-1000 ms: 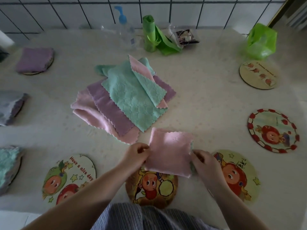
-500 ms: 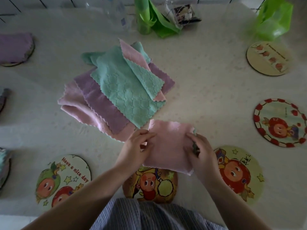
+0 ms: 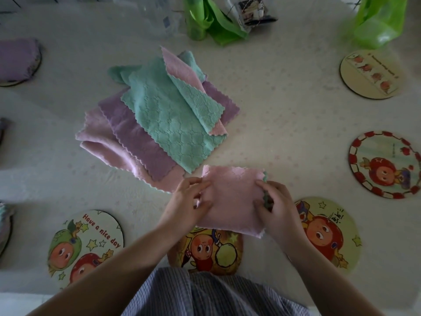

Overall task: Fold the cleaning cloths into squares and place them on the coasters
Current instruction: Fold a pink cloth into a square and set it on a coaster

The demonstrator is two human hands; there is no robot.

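Observation:
A folded pink cloth (image 3: 232,199), teal on its underside, is held between both hands just above the near table edge. My left hand (image 3: 186,201) pinches its left edge and my right hand (image 3: 276,206) grips its right edge. Under the cloth's near corner lies a brown cartoon coaster (image 3: 205,252). Bare coasters lie to the left (image 3: 86,245) and to the right (image 3: 328,233). A loose pile of teal, purple and pink cloths (image 3: 159,117) is spread in the middle of the table.
Two more bare coasters (image 3: 385,165) (image 3: 370,74) lie along the right side. A folded purple cloth (image 3: 18,58) rests on a coaster at far left. A green bag roll (image 3: 205,19), another green bag (image 3: 380,19) and a small packet (image 3: 252,10) stand at the back.
The camera has tilted down and closer. Both hands keep hold of the pink cloth, which has shifted slightly nearer the pile; my left fingers have slid further over its left edge.

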